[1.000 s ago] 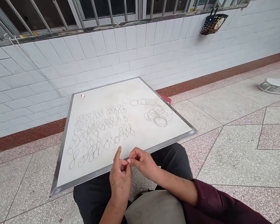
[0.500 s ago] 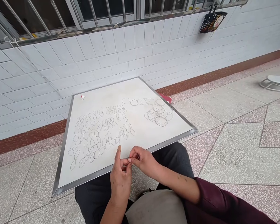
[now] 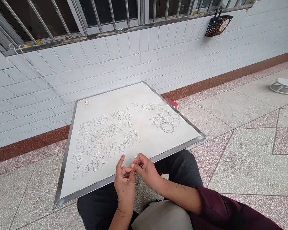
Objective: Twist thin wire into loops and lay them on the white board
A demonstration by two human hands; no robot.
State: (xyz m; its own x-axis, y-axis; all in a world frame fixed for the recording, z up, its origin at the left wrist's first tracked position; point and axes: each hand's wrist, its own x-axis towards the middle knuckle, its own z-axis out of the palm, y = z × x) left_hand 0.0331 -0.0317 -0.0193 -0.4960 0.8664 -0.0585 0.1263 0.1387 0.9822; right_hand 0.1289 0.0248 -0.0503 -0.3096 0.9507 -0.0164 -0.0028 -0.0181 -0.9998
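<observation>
Over the near edge of the white table (image 3: 115, 99), my left hand (image 3: 125, 183) and my right hand (image 3: 147, 171) meet at the fingertips. Both pinch a thin wire loop (image 3: 132, 157), of which a small arc shows above the fingers; the rest is hidden. My left index finger points up, apart from the pinch. Beyond my hands lie rows of thin wires twisted into figure-eights (image 3: 98, 156). Plain round wire rings (image 3: 167, 127) overlap in a pile on the right, with several more rings (image 3: 148, 106) in a line behind them.
A small white and red object (image 3: 86, 102) sits at the table's far left corner. Metal trim (image 3: 182, 145) borders the tabletop. A tiled wall (image 3: 105, 73) with a barred window stands behind. A dark basket (image 3: 218, 25) hangs there; a white stool (image 3: 284, 85) is at far right.
The pinched wire now shows a rounded arc above my fingers, where a thin end showed before. My hands stay together; the whole view has shifted slightly.
</observation>
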